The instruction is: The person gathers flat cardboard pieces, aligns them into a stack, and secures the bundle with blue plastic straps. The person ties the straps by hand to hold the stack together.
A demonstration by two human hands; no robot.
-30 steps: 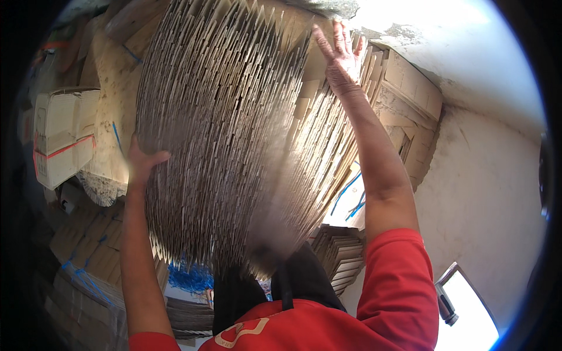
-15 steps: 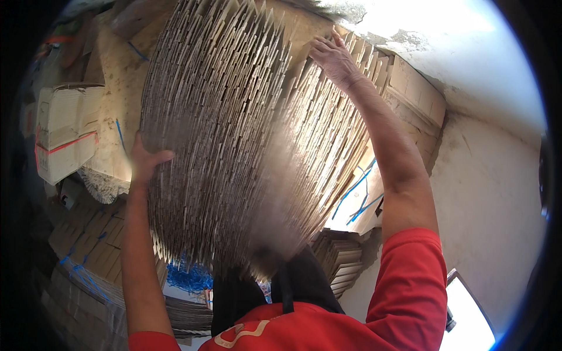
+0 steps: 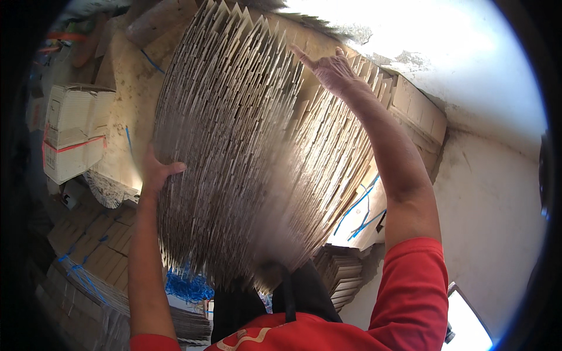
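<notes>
A tall, dense row of flattened cardboard pieces (image 3: 222, 134) stands on edge in front of me, their pointed corners fanned at the far end. My left hand (image 3: 158, 171) rests against the row's left side with its thumb stretched out over it; its other fingers are partly hidden. My right hand (image 3: 335, 73) is open over the far end of a second, brightly lit row of cardboard pieces (image 3: 336, 137), thumb and fingers spread. Its outstretched finger reaches toward the first row. A blurred patch covers the lower middle, where the two rows come close together.
At the left stands a cardboard box (image 3: 76, 131) with a red strap. Stacked cardboard (image 3: 96, 234) tied with blue string lies below it. A blue string tangle (image 3: 188, 285) sits near my legs. A pale wall (image 3: 492, 193) rises on the right.
My right hand has opened, its fingers spreading away from the cardboard. In the picture, the left hand and the first row appear slightly farther right and lower.
</notes>
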